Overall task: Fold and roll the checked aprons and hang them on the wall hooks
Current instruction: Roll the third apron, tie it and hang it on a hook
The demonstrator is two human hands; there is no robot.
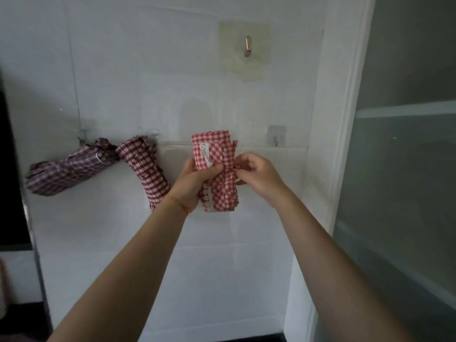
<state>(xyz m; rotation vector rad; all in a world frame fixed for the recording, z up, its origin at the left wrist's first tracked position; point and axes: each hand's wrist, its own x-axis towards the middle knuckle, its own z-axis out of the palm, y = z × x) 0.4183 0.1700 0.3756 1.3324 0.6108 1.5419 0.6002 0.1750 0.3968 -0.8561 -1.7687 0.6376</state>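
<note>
A rolled red-and-white checked apron [214,154] with white lace trim stands upright in front of the white wall. My left hand [195,180] grips its middle from the left. My right hand [256,172] pinches the apron's tie strap at the roll's right side. A dark red checked roll [145,166] hangs from a small hook [155,133], and a purple checked roll [69,169] hangs from another hook [84,131] further left. A clear adhesive hook [275,138] to the right of the red roll is bare. A copper hook [248,46] higher up is bare too.
A white door frame [345,119] runs down the right of the wall panel, with a frosted glass pane [404,193] beyond it. A dark edge [9,169] borders the wall on the left.
</note>
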